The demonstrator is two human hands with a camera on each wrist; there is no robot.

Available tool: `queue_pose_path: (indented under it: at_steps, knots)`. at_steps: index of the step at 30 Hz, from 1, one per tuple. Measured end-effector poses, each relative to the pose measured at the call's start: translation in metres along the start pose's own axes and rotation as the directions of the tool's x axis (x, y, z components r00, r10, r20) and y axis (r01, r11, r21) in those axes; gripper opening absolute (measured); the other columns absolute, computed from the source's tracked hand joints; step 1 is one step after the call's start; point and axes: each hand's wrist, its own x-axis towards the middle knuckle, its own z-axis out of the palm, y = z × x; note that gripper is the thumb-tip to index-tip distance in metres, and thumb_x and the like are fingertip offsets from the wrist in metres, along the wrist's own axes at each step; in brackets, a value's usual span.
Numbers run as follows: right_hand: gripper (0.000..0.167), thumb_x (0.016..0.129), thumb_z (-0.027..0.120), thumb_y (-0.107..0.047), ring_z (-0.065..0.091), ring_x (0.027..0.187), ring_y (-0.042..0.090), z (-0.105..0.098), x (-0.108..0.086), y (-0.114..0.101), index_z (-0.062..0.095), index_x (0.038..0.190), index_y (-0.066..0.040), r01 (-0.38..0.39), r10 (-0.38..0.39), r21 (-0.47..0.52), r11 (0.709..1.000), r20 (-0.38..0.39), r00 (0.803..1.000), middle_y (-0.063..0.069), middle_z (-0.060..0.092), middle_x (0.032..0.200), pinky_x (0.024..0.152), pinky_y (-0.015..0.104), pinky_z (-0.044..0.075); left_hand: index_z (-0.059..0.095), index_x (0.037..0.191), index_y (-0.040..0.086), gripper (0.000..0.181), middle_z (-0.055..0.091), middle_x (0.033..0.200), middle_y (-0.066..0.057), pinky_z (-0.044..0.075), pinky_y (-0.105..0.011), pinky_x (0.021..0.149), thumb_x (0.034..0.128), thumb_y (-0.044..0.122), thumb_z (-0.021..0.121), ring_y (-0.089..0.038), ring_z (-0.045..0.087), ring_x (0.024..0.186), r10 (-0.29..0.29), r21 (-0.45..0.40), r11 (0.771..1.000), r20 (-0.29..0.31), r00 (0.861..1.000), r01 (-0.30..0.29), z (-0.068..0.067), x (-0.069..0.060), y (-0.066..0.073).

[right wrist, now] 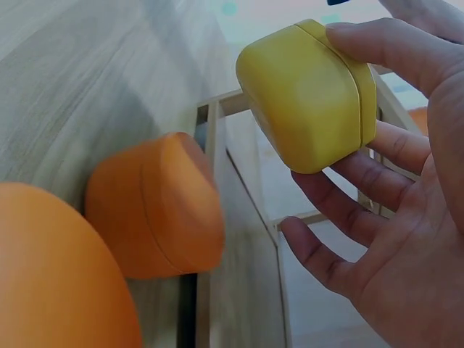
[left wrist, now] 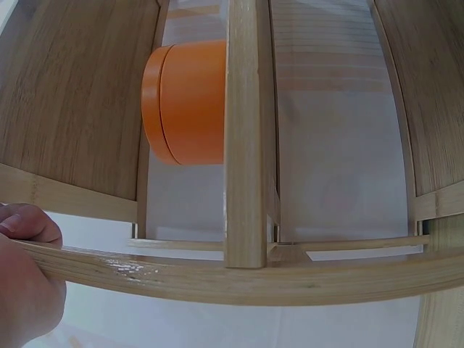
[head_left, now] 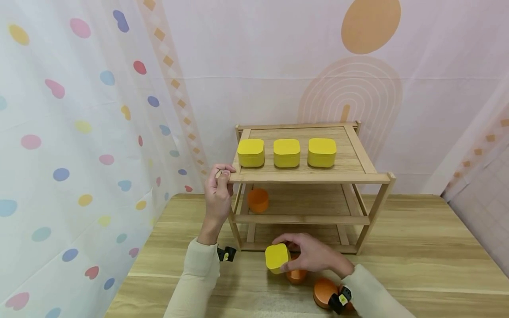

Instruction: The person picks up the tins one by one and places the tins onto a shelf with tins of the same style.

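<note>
Holding a yellow box [head_left: 277, 257] in the right hand [head_left: 308, 252], pinched between thumb and fingers, tilted a little and seemingly clear of the worktop [head_left: 421, 247], just in front of the lowest part of the wooden rack [head_left: 302, 178]. Gripping the rack at the front left corner of its top tier [head_left: 345, 152] with the left hand [head_left: 219, 190], probably to steady it. Counting three more on that tier, in a row and apart from one another: a left-hand box [head_left: 251, 152], a middle box [head_left: 286, 153] and a right-hand box [head_left: 322, 152], all upright. Finding also an orange tin [head_left: 258, 201] at the left of the middle tier [head_left: 306, 201], plus a partly covered orange container [head_left: 296, 277] below the right hand and another orange container [head_left: 324, 291] near the right wrist. Judging from this, most likely at a carrying step, not yet at setting down. Calling next, by that reading, for a secure pinch, a levelling of the yellow box, and a path clear of rails and orange containers. Unable to tell which tier to aim for; if the top, needing alignment beside the right-hand box.
</note>
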Motion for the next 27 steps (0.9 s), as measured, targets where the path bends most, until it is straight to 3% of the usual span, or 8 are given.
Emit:
queue_pose_path:
  at_steps: [5, 12, 19, 27]
  knots:
    - [0.053, 0.084, 0.078, -0.025, 0.059, 0.099, 0.019, -0.005, -0.005, -0.003, 0.058, 0.131, -0.012, 0.001, 0.000, 0.013, 1.000, -0.014, 1.000, 0.001, 0.063, 0.119, 0.090, 0.038, 0.052, 0.053, 0.099, -0.009, 0.026, 0.034, 0.055, 0.002, 0.027, -0.020, 0.043, 0.1012, 0.011, 0.037, -0.009, 0.030, 0.045, -0.003, 0.003, 1.000, 0.000, 1.000, 0.003, 0.000, -0.001, 0.000]
    - [0.053, 0.084, 0.078, -0.030, 0.056, 0.098, 0.017, -0.017, -0.012, -0.011, 0.060, 0.131, -0.015, 0.025, -0.027, -0.037, 0.999, -0.066, 0.997, 0.000, 0.063, 0.119, 0.087, 0.038, 0.051, 0.053, 0.099, -0.008, 0.026, 0.035, 0.056, 0.000, 0.027, -0.021, 0.043, 0.1014, 0.012, 0.037, -0.011, 0.030, 0.045, 0.001, 0.016, 1.000, -0.001, 1.000, -0.001, 0.000, -0.001, 0.000]
    - [0.052, 0.084, 0.078, -0.026, 0.058, 0.098, 0.017, -0.027, -0.021, -0.018, 0.060, 0.131, -0.014, 0.069, -0.073, -0.038, 0.997, -0.118, 0.990, 0.001, 0.065, 0.118, 0.088, 0.045, 0.051, 0.054, 0.100, -0.007, 0.026, 0.034, 0.056, -0.001, 0.027, -0.021, 0.043, 0.1014, 0.013, 0.037, -0.011, 0.030, 0.045, -0.002, 0.028, 1.000, -0.002, 1.000, 0.002, 0.000, 0.000, 0.000]
    - [0.051, 0.085, 0.077, -0.023, 0.059, 0.098, 0.016, -0.028, -0.029, -0.025, 0.059, 0.131, -0.012, 0.117, -0.123, -0.053, 0.992, -0.118, 0.985, 0.002, 0.065, 0.120, 0.089, 0.040, 0.051, 0.054, 0.098, -0.008, 0.026, 0.035, 0.056, 0.000, 0.028, -0.021, 0.043, 0.1009, 0.012, 0.038, -0.011, 0.030, 0.045, 0.001, 0.025, 1.000, -0.004, 1.000, -0.001, 0.000, -0.001, 0.000]
